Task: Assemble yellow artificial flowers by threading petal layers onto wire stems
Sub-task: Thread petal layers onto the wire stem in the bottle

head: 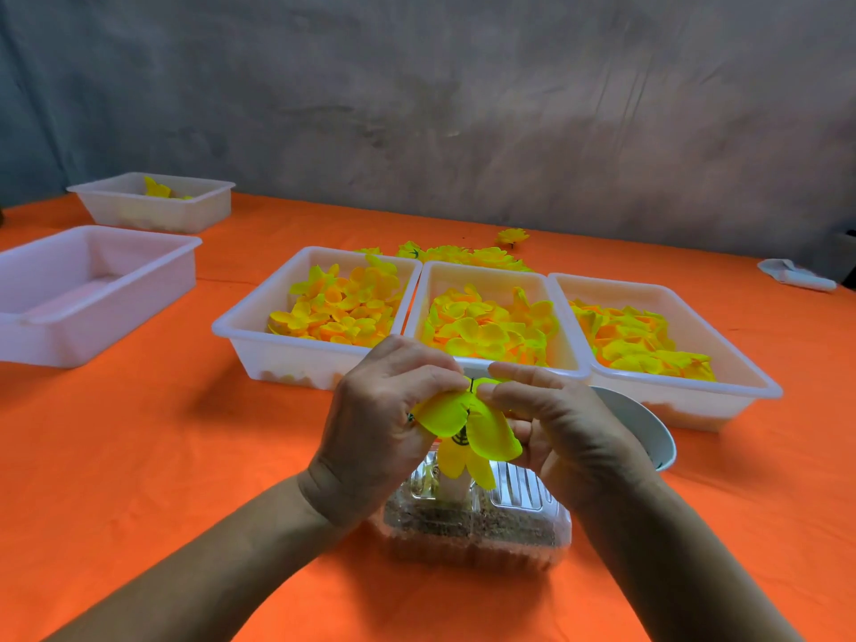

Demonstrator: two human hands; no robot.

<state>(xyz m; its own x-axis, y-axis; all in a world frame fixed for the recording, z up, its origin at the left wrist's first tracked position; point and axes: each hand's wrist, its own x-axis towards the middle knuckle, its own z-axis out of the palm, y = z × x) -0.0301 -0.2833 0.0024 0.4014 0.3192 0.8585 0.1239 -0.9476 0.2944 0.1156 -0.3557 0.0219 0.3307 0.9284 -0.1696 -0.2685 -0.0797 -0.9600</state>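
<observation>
Both hands meet over the table's middle, pinching a yellow petal layer (468,419) on a thin dark wire stem (470,386) whose tip pokes up between the fingertips. My left hand (384,419) grips the petals from the left, my right hand (560,419) pinches them from the right. More yellow petals hang below the hands. Three white trays behind hold loose yellow petals: left (250,335), middle (563,317), right (741,363).
A clear plastic box (472,530) with brownish contents sits under my hands. A white bowl (648,428) stands by my right hand. Finished flowers (468,254) lie behind the trays. Two white trays (92,289), (153,201) stand at the left on the orange tablecloth.
</observation>
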